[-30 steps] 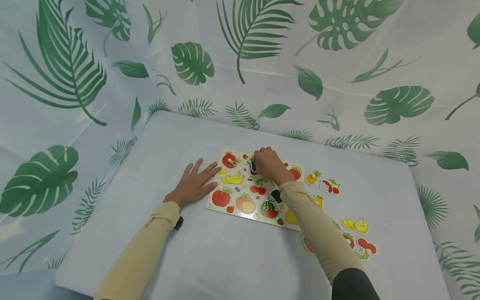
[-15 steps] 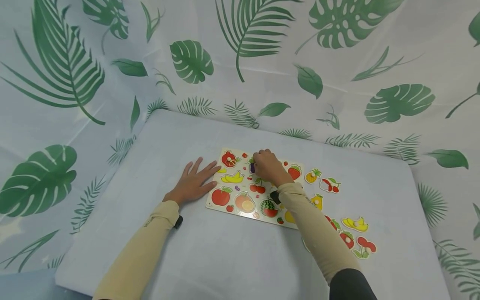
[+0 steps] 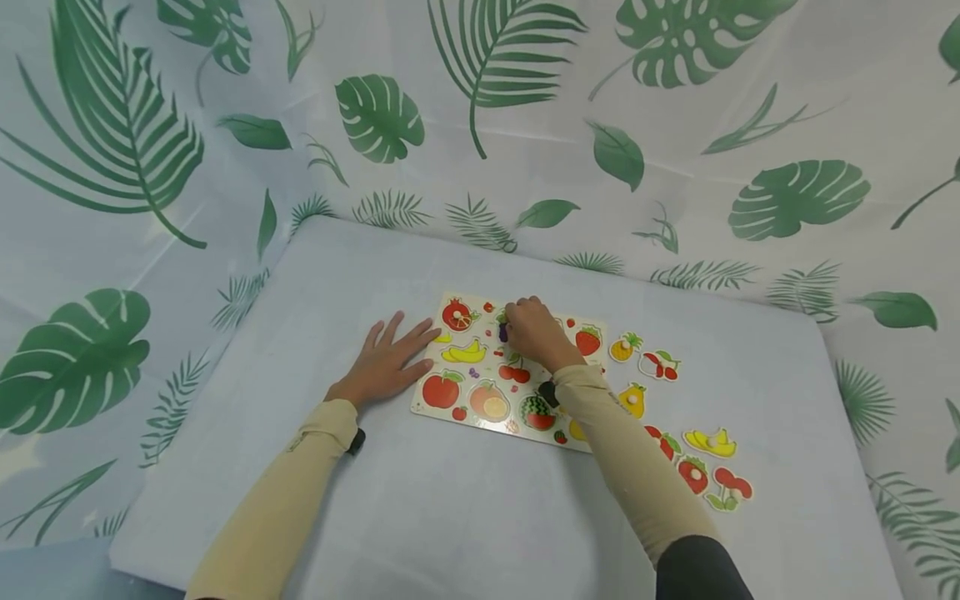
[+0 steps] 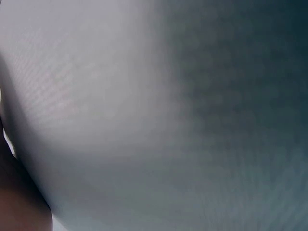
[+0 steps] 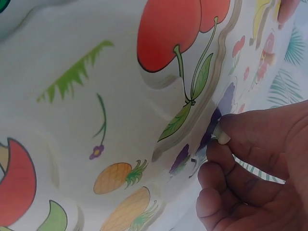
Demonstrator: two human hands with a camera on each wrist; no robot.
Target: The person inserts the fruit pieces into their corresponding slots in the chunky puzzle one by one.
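A: Starting with the head view, any trouble?

B: See the right grip [image 3: 536, 332] low over the fruit peg-puzzle board [image 3: 486, 371], apparently pinching the purple piece [image 3: 503, 332], just right of the pomegranate picture [image 3: 456, 315]. Can't name that fruit, mostly covered, nor judge seated or tilted. Might jam if turned off its outline, or tip if pressed on one side.

A: And the left grip [image 3: 382, 367]?

B: Released, holding nothing, fingers spread straight at the board's left edge. Probably steadying. If pressing too lightly, could let the board skid over the counter [image 3: 450, 500] under a sideways shove.

A: Worth minding the right sleeve [image 3: 622, 450]?

B: Yes. Passing close to the pear piece [image 3: 632, 401] and overlapping a red piece [image 3: 663, 442]. Could drag either out of place through a low withdrawal. Less worry over the banana piece [image 3: 711, 442], farther out.

A: Next, the left wrist view?

B: Only grey blur and some skin at the edge. Can't tell pressure or contact from that.

A: Then the right wrist view?

B: Notice thumb and forefinger pinching a small pale knob [image 5: 222, 135] against the purple. Liable to slip or twist, with so little to hold.
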